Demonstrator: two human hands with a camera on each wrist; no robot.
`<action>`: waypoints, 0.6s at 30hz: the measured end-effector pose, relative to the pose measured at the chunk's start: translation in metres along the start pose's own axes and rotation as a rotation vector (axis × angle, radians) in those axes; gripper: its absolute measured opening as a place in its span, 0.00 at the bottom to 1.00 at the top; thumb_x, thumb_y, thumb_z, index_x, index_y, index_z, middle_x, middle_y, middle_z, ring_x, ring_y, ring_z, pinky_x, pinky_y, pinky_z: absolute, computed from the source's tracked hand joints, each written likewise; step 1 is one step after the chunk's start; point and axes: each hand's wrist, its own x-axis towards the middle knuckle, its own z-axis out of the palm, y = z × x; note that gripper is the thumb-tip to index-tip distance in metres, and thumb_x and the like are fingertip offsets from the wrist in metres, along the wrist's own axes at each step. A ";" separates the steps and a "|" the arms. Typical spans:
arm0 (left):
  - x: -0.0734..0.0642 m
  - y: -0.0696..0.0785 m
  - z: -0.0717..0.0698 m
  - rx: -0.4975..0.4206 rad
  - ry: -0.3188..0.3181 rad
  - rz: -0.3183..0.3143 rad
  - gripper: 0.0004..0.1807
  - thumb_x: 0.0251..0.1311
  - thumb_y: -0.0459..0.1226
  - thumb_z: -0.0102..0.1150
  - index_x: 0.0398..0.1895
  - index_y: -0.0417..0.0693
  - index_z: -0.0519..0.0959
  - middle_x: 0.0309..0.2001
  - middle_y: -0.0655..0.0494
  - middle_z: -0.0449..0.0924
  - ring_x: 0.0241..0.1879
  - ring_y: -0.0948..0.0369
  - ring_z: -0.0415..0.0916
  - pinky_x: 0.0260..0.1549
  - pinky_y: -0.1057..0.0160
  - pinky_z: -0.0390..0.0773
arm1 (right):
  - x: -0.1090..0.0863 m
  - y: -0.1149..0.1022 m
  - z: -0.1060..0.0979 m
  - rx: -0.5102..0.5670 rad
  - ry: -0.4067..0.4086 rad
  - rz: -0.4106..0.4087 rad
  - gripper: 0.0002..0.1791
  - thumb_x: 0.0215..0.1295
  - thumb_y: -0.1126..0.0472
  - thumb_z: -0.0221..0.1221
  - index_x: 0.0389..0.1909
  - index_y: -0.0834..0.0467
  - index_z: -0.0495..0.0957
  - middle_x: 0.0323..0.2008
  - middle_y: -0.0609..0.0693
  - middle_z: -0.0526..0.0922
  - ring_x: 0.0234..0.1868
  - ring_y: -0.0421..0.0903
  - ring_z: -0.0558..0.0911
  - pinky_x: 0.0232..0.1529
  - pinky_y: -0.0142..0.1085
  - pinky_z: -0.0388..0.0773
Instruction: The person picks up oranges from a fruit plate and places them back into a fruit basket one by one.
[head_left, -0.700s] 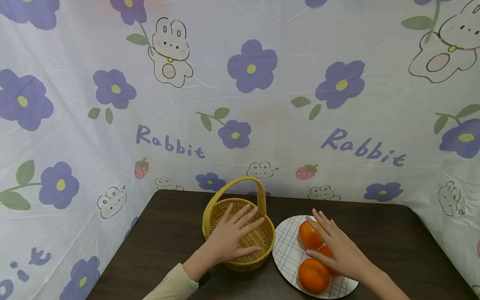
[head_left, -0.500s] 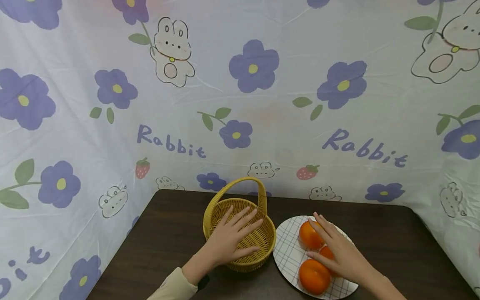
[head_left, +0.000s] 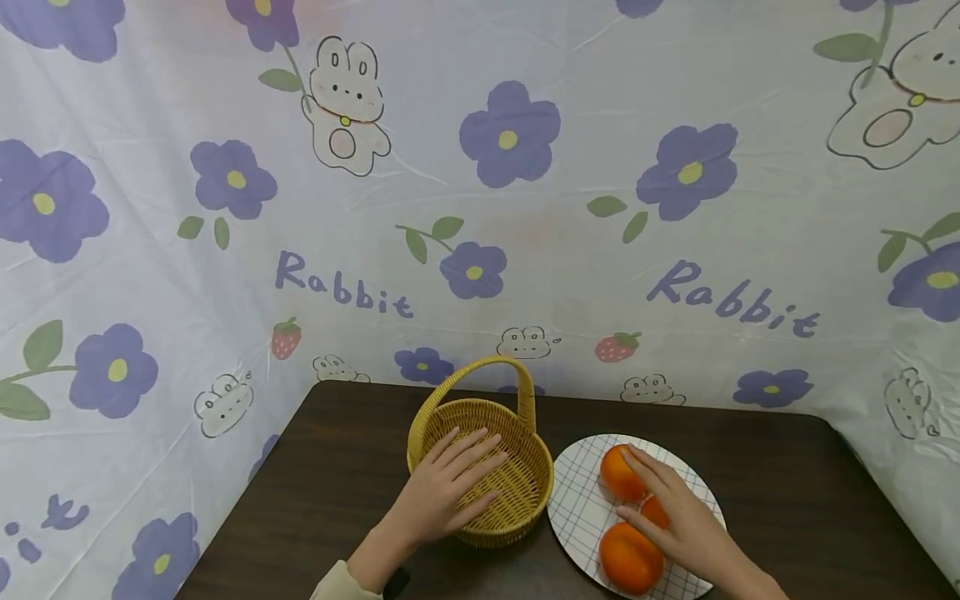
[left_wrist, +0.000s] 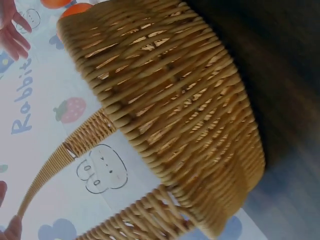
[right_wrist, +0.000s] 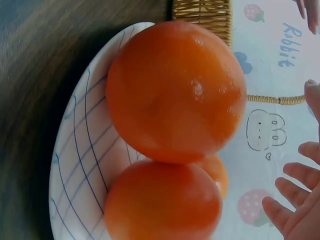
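My left hand (head_left: 442, 496) is held over the near left side of a yellow woven basket (head_left: 495, 532), its fingers straight and slightly spread. The basket has a tall arched handle, and nothing lies inside the part of it that shows. To the right, my right hand (head_left: 686, 521) hovers palm down over a round plate (head_left: 581, 492) with a blue grid pattern. On the plate sit smooth, round orange fruits: one at the back (head_left: 619, 473), one in front (head_left: 632, 560) and one between them (head_left: 654, 510), partly hidden. The right wrist view shows the right fingers (right_wrist: 290, 212) apart from the fruit (right_wrist: 175, 95).
A dark brown wooden table (head_left: 352, 450) carries the basket and the plate, which stand close side by side. Behind and along both sides hangs a white cloth (head_left: 555, 250) printed with purple flowers, rabbits and strawberries.
My left hand has drawn back slightly toward me, its fingers closer together. My right hand has also come back and down a little, its fingers bent slightly more. Basket, plate and fruits keep their places.
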 end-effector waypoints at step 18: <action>-0.036 0.002 -0.010 0.034 0.262 -0.011 0.27 0.65 0.48 0.51 0.60 0.40 0.71 0.61 0.42 0.69 0.60 0.45 0.66 0.64 0.50 0.57 | -0.014 -0.002 0.014 0.104 0.051 0.070 0.34 0.56 0.52 0.65 0.63 0.58 0.67 0.58 0.56 0.70 0.58 0.56 0.67 0.50 0.62 0.69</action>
